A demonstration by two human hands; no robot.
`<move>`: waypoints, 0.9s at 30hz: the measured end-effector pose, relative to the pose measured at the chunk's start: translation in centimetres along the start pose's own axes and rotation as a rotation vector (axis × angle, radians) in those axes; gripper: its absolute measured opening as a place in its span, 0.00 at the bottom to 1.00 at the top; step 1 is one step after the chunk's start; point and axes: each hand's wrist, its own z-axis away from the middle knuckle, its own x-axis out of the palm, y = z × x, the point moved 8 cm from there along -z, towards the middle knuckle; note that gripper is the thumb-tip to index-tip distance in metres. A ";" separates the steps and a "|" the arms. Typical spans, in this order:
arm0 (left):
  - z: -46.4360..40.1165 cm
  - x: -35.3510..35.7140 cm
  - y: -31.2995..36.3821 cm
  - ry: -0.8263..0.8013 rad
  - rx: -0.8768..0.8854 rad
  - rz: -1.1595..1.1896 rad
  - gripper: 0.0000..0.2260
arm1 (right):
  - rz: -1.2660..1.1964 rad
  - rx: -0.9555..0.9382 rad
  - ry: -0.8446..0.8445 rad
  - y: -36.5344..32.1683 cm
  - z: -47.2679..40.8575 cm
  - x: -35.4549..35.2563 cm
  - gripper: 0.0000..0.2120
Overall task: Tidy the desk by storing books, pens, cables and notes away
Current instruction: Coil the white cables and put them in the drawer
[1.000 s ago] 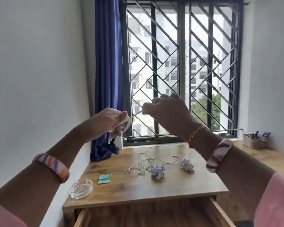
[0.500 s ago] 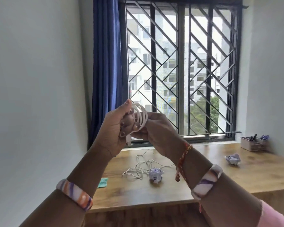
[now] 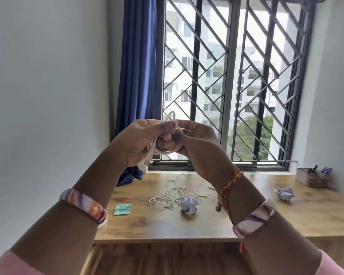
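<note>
Both hands are raised in front of the window, pressed together around a coiled white cable point(image 3: 154, 149). My left hand point(image 3: 139, 141) grips the coil, whose plug end hangs down below the palm. My right hand point(image 3: 195, 143) is closed on the coil's other side, fingers touching the left hand. On the wooden desk point(image 3: 147, 225) below lie a loose tangle of thin white cable point(image 3: 175, 193), a crumpled paper ball point(image 3: 189, 205) beside it, and a second crumpled paper ball point(image 3: 285, 193) farther right.
A small teal packet point(image 3: 122, 209) lies on the desk's left part. A pen holder point(image 3: 312, 176) with pens stands at the back right by the wall. A blue curtain point(image 3: 137, 76) hangs left of the barred window. An open drawer point(image 3: 167, 261) shows below the desk's front edge.
The hands were apart with the white cable stretched between them; they have come together, winding it into a coil now held in both. The view shifted right.
</note>
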 end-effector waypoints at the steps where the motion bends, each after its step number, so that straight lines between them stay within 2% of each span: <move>1: -0.1 -0.2 0.3 0.024 0.015 -0.027 0.11 | 0.024 0.000 0.000 -0.2 -0.2 -0.1 0.05; 3: -0.3 -0.7 0.8 0.062 0.030 -0.056 0.17 | 0.077 0.003 -0.022 -0.5 -0.7 0.0 0.06; 7: -0.3 -0.8 1.5 0.040 0.025 -0.071 0.12 | 0.107 0.030 -0.074 -0.5 -1.1 0.1 0.12; 11: -0.1 -1.6 2.2 0.096 0.082 -0.180 0.13 | 0.033 0.047 -0.088 0.0 -1.0 0.0 0.07; 14: 0.5 -1.9 3.0 0.121 0.176 -0.335 0.04 | 0.012 0.011 -0.019 0.0 -1.2 -0.5 0.02; 17: 0.9 -2.4 3.3 0.150 0.217 -0.443 0.04 | 0.141 -0.072 0.040 -0.7 -1.4 -0.8 0.09; 20: 1.1 -2.4 2.5 0.146 0.122 -0.346 0.05 | 0.222 -0.083 0.039 -0.8 -1.2 -0.4 0.10; 22: 1.3 -2.4 1.7 0.168 0.049 -0.216 0.11 | 0.297 -0.076 0.040 -0.9 -1.2 -0.2 0.09; 24: 1.5 -2.3 0.9 0.205 0.024 -0.131 0.17 | 0.383 -0.061 0.050 -0.9 -1.2 -0.1 0.08; 26: 2.0 -2.4 0.0 0.259 0.008 -0.023 0.19 | 0.392 -0.043 0.083 -0.8 -1.1 -0.2 0.04; 27: 2.2 -2.4 -0.4 0.275 0.007 0.035 0.19 | 0.375 -0.039 0.112 -0.7 -1.1 -0.4 0.06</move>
